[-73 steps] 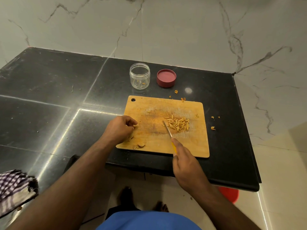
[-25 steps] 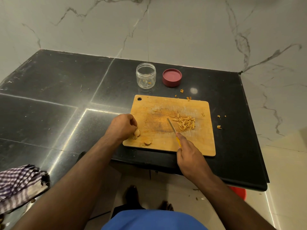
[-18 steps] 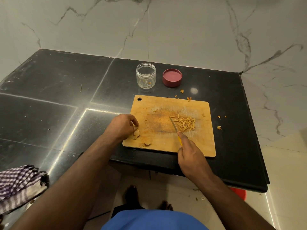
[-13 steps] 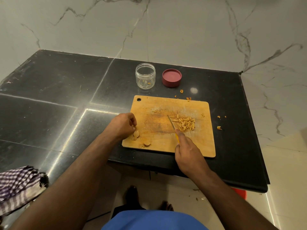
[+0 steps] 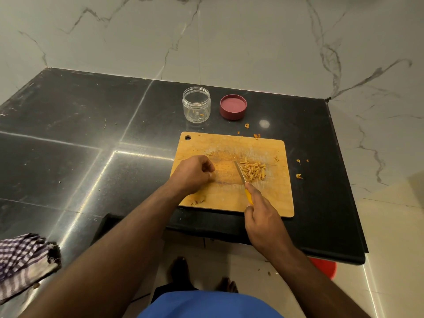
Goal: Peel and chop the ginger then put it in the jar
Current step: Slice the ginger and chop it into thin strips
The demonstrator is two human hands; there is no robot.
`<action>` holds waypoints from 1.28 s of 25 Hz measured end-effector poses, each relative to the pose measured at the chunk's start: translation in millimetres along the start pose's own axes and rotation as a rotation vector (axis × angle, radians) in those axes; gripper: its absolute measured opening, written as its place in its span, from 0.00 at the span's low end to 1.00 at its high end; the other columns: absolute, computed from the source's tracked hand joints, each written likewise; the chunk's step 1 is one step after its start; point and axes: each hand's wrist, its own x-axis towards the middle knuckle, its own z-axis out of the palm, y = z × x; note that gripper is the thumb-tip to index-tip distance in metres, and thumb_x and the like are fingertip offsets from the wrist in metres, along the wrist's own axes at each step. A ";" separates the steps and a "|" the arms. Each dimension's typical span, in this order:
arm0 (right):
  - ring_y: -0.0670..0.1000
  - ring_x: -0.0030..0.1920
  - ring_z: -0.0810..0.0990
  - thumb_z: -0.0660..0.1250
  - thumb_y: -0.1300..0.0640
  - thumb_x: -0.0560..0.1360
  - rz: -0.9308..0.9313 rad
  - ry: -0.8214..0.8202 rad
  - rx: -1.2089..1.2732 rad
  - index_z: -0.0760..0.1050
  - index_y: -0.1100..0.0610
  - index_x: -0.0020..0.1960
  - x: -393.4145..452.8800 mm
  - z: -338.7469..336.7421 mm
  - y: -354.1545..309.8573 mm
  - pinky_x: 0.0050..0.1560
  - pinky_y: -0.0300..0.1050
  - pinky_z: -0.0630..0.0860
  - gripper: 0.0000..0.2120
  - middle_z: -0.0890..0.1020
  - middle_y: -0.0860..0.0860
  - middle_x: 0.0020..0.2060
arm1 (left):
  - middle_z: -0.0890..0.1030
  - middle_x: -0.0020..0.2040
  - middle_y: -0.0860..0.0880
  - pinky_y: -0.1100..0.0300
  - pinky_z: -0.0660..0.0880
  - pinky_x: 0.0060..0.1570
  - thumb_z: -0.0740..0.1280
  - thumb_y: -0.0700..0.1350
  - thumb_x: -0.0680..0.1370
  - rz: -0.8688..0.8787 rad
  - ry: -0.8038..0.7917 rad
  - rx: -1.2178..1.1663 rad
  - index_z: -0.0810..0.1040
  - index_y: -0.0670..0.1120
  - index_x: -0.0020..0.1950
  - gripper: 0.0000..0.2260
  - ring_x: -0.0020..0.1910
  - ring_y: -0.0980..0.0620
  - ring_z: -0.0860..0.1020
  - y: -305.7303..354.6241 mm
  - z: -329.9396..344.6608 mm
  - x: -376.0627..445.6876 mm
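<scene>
A wooden cutting board (image 5: 270, 198) lies on the black counter (image 5: 80, 134). A pile of chopped ginger sticks (image 5: 253, 172) sits right of the board's middle. My right hand (image 5: 263, 216) grips a yellow-handled knife (image 5: 239, 172), its blade resting against the pile's left side. My left hand (image 5: 195, 173) hovers over the board's left part, fingers curled in a pinch; the ginger slices that lay there are hidden under it. One ginger scrap (image 5: 199, 199) lies at the board's near left edge. The open clear jar (image 5: 196, 107) and its red lid (image 5: 233, 107) stand behind the board.
Small ginger peel bits (image 5: 298, 176) lie on the counter right of and behind the board. A checked cloth (image 5: 23, 260) hangs at the near left. The counter ends at the right and near edges; a red object (image 5: 323, 268) sits on the floor below.
My left hand has moved right and further onto the board, covering the ginger slices. The knife has pushed the chopped sticks into a tighter pile and stays against it.
</scene>
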 end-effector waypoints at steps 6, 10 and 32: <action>0.44 0.68 0.69 0.56 0.59 0.83 -0.007 -0.030 -0.004 0.58 0.52 0.79 -5.1 -0.2 0.0 0.66 0.36 0.67 0.25 0.69 0.49 0.73 | 0.80 0.55 0.53 0.65 0.73 0.48 0.68 0.40 0.80 0.026 0.006 0.042 0.81 0.49 0.61 0.11 0.52 0.55 0.76 5.3 9.1 12.9; 0.36 0.63 0.65 0.57 0.59 0.83 -0.009 -0.014 -0.010 0.59 0.51 0.79 -4.7 -0.2 2.3 0.60 0.23 0.60 0.25 0.69 0.48 0.72 | 0.80 0.58 0.50 0.64 0.74 0.48 0.70 0.42 0.79 0.040 0.003 0.116 0.79 0.47 0.65 0.14 0.51 0.55 0.75 2.2 7.0 13.5; 0.40 0.60 0.71 0.55 0.59 0.83 -0.092 -0.115 -0.049 0.57 0.51 0.79 0.8 3.5 -4.2 0.58 0.30 0.66 0.25 0.72 0.48 0.67 | 0.84 0.50 0.51 0.68 0.69 0.38 0.72 0.44 0.77 -0.024 0.180 -0.013 0.84 0.47 0.54 0.07 0.45 0.57 0.77 2.2 34.7 9.7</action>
